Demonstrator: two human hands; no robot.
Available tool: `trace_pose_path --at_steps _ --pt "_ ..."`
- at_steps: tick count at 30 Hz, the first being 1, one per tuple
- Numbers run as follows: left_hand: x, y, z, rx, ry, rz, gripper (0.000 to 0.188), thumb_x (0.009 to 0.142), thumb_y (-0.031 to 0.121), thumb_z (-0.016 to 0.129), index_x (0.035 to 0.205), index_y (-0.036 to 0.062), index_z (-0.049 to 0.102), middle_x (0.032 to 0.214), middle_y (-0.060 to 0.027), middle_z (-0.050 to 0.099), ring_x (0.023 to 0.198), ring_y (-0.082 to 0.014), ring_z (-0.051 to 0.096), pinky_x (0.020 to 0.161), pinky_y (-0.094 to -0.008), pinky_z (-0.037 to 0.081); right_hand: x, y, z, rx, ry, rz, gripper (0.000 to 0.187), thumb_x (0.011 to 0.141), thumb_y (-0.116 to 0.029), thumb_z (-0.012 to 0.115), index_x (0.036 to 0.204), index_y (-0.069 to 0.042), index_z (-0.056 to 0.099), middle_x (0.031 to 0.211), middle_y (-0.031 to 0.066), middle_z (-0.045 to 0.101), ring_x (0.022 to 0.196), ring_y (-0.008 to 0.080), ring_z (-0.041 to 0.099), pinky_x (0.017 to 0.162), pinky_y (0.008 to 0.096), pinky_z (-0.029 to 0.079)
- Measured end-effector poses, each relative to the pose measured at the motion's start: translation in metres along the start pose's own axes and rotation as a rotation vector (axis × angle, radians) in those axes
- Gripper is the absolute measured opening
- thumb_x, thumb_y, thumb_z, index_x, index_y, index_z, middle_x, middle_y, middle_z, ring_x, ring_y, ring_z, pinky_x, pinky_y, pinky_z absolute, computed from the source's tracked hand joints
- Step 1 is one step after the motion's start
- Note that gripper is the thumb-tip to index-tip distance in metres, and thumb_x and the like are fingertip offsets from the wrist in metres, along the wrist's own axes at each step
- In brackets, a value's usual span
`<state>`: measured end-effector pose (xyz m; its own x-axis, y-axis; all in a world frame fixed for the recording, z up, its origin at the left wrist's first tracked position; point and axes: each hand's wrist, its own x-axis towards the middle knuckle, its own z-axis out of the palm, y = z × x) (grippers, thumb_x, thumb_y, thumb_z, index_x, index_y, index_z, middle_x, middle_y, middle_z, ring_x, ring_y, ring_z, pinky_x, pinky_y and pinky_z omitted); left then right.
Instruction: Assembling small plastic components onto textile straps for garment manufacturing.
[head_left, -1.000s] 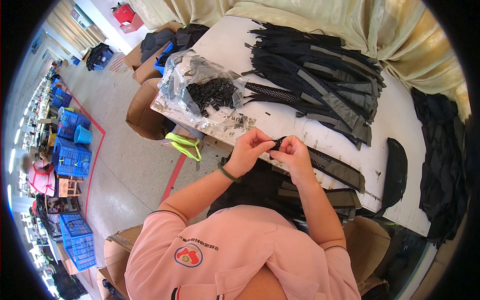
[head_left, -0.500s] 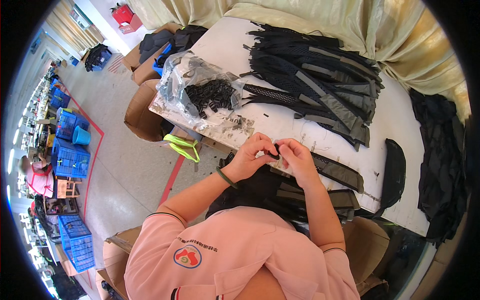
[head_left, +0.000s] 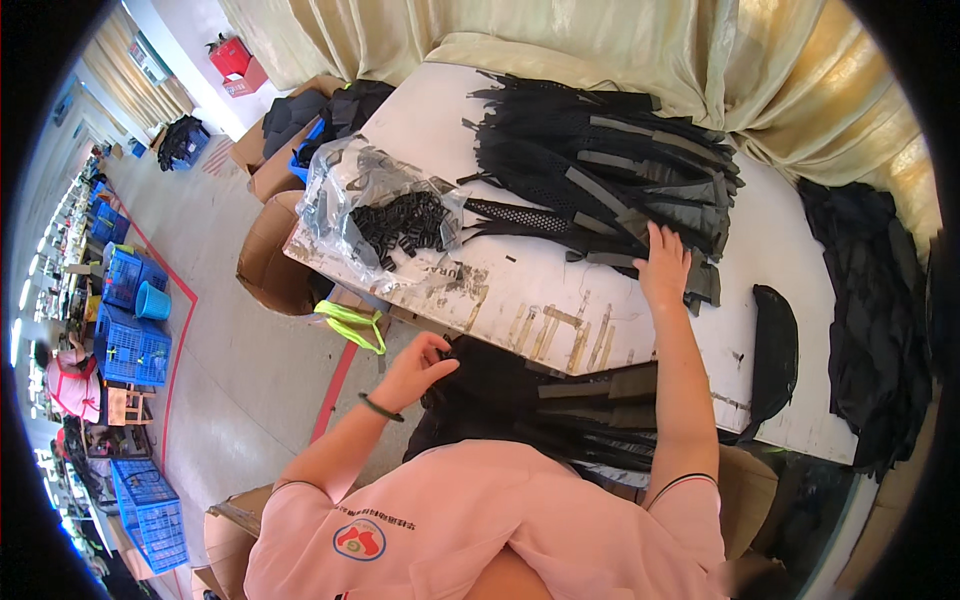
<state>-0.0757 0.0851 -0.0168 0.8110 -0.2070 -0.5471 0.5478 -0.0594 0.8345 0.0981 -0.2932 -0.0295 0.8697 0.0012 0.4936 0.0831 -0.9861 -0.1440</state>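
Note:
My left hand (head_left: 412,372) is at the left end of the black straps (head_left: 600,400) piled over my lap below the table edge. Its fingers are curled and closed on a small dark piece at the fingertips, which looks like a strap end; the grip is partly hidden. My right hand (head_left: 664,268) is stretched over the table, fingers spread, touching the near right part of a heap of black mesh straps with grey panels (head_left: 600,170). It holds nothing that I can see. Left of the heap, small black buckles (head_left: 405,225) lie in an opened clear plastic bag (head_left: 335,190).
On the white table (head_left: 500,310) are worn tape marks, a black curved pouch (head_left: 775,350) and, at the right edge, black fabric (head_left: 865,310). Cardboard boxes (head_left: 270,255) stand left of it, with a yellow-green strap (head_left: 350,325). Blue crates (head_left: 135,335) line the floor farther left.
My hands have parted from the small black piece they held together. The left went down and left, the right forward to the heap. The strap at the table's near edge is gone from there.

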Motion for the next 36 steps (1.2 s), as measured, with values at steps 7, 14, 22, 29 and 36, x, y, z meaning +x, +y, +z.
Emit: trace_pose_path --at_steps 7,14,22,29,36 --pt "0.025 0.035 0.026 0.090 -0.083 0.235 0.030 0.091 0.023 0.058 0.115 0.0051 0.053 0.097 -0.0051 0.058 0.067 -0.0101 0.056 0.063 -0.0232 0.046 -0.005 0.024 0.002 -0.109 -0.282 -0.142 0.033 0.080 -0.007 0.053 0.113 -0.012 0.057 0.106 0.0070 0.061 0.103 0.0230 0.056 0.100 0.0420 0.034" --pt "0.129 0.071 0.080 -0.716 -0.265 -0.005 0.040 0.092 0.040 0.053 0.113 0.0059 0.054 0.098 -0.0066 0.062 0.063 -0.0120 0.056 0.062 -0.0252 0.047 -0.050 -0.038 -0.120 0.102 -0.240 -0.449 0.032 0.074 -0.001 0.052 0.102 -0.012 0.063 0.085 0.0050 0.061 0.086 0.0218 0.058 0.100 0.0444 0.034" --pt "0.161 0.064 0.055 -0.721 -0.078 0.151 0.018 0.083 0.020 0.069 0.085 0.0095 0.054 0.075 0.0014 0.057 0.056 -0.0079 0.048 0.054 -0.0215 0.043 -0.111 0.015 -0.158 0.113 -0.527 -0.372 0.029 0.069 0.005 0.055 0.087 -0.013 0.070 0.078 0.0050 0.062 0.083 0.0215 0.058 0.103 0.0497 0.031" --pt "0.120 0.047 0.047 -0.543 0.145 0.252 0.015 0.081 0.013 0.069 0.087 0.0056 0.058 0.078 -0.0019 0.060 0.062 -0.0110 0.059 0.056 -0.0229 0.047 -0.104 0.038 -0.124 -0.334 -0.754 -0.085 0.020 0.075 -0.006 0.057 0.092 -0.009 0.068 0.082 0.0100 0.063 0.091 0.0267 0.057 0.103 0.0524 0.028" --pt "0.088 0.041 0.064 -0.361 0.072 0.420 0.012 0.082 0.009 0.067 0.085 0.0055 0.057 0.074 -0.0031 0.061 0.062 -0.0112 0.059 0.055 -0.0244 0.047 -0.059 -0.136 -0.069 1.002 -0.337 -0.193 0.046 0.078 -0.004 0.064 0.122 -0.006 0.050 0.105 0.0168 0.060 0.090 0.0342 0.056 0.084 0.0365 0.044"
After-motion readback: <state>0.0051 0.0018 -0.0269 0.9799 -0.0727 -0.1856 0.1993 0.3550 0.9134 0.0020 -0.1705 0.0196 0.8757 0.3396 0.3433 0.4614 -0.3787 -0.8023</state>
